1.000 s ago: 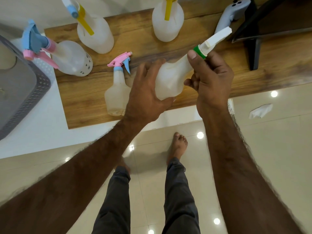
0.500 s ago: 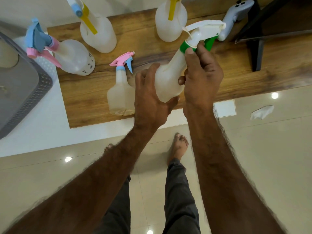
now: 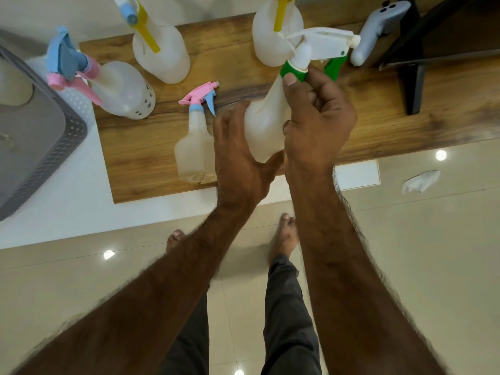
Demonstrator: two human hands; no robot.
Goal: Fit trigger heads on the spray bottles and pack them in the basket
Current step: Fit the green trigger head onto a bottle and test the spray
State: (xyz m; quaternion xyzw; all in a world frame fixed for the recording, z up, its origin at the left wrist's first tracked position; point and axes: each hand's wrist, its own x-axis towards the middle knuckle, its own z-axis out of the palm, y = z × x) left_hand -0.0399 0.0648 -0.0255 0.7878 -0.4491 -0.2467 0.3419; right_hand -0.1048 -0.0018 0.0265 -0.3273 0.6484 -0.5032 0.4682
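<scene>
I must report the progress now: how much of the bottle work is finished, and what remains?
Done: four bottles on the wooden board already wear trigger heads, like the small pink-headed bottle. In hand: the left hand holds a bottle while the right hand grips its green collar. Left: none of these is in the grey basket yet.

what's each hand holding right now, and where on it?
Both hold one spray bottle. The left hand wraps its lower body. The right hand has its grip at the neck, thumb on the green collar of the white trigger head.
</scene>
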